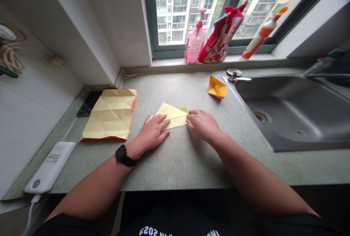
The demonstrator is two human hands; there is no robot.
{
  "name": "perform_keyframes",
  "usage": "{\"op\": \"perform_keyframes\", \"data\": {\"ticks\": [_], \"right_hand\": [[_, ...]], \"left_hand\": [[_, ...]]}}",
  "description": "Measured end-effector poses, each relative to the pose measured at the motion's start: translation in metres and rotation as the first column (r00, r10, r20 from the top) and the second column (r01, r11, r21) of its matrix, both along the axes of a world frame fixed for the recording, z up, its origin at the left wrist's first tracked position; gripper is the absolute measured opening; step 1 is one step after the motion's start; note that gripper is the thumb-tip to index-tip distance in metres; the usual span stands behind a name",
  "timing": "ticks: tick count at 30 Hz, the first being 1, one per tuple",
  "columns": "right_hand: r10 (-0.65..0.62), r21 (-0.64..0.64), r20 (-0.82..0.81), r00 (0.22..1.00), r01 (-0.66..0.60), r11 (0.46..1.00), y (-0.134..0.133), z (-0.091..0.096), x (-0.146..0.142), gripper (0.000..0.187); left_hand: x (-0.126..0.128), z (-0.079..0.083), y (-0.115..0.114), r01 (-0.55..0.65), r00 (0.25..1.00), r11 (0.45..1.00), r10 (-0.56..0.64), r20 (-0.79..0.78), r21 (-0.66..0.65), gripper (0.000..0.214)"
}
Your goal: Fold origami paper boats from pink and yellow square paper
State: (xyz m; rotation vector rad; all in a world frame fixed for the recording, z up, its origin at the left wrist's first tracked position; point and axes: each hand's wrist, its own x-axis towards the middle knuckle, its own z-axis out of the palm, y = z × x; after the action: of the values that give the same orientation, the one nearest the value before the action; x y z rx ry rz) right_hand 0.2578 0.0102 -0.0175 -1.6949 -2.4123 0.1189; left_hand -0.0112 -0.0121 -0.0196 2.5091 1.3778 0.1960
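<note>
A partly folded sheet of yellow paper (177,118) lies on the counter between my hands, with a pointed flap rising at its far side. My left hand (153,130) rests flat on the paper's left part, fingers stretched out and thumb apart. At the right end, my right hand (203,124) has its fingers bent together on the paper's edge, pinching it. Beyond that hand sits a small folded orange paper boat (217,87). On the left lies a stack of creased yellow paper sheets (111,113) with red-orange edges.
A dark phone (89,103) lies partly under the stack. The white power bank (50,166) with a cable is near the front left edge. At right is a steel sink (290,115) with a tap (239,78). A pump bottle (195,42), red bag (222,35) and orange-white bottle (259,35) line the sill.
</note>
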Motion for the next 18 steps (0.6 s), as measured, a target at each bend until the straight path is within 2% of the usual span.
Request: {"op": "perform_keyframes", "data": {"ticks": [4,6,8,11,13,18], "right_hand": [[-0.086,0.032,-0.001,0.996,0.086,0.996,0.004,-0.004,0.005,0.026],[-0.125,0.090,-0.037,0.991,0.128,0.988,0.007,-0.004,0.008,0.026],[-0.106,0.159,-0.108,0.988,0.122,0.980,0.009,-0.003,0.008,0.029],[0.070,0.212,-0.207,0.976,-0.025,0.977,0.006,-0.002,0.001,0.033],[0.181,0.191,-0.225,0.957,-0.138,0.972,0.001,-0.004,-0.008,0.033],[0.239,0.076,-0.141,0.961,-0.231,0.970,-0.009,-0.017,-0.030,0.045]], "left_hand": [[0.001,0.001,-0.001,0.003,1.000,1.000,-0.003,-0.001,-0.009,0.050],[0.001,0.001,-0.001,0.005,1.000,1.000,-0.005,0.001,-0.009,0.050],[0.000,0.001,-0.001,0.004,1.000,1.000,-0.004,-0.002,-0.012,0.050],[0.000,-0.001,-0.001,0.005,1.000,1.000,-0.005,-0.001,-0.010,0.051],[-0.001,-0.003,-0.001,0.013,1.000,1.000,-0.013,0.008,-0.001,0.051],[-0.004,-0.007,0.000,0.010,0.998,1.000,-0.010,0.059,0.002,0.055]]}}
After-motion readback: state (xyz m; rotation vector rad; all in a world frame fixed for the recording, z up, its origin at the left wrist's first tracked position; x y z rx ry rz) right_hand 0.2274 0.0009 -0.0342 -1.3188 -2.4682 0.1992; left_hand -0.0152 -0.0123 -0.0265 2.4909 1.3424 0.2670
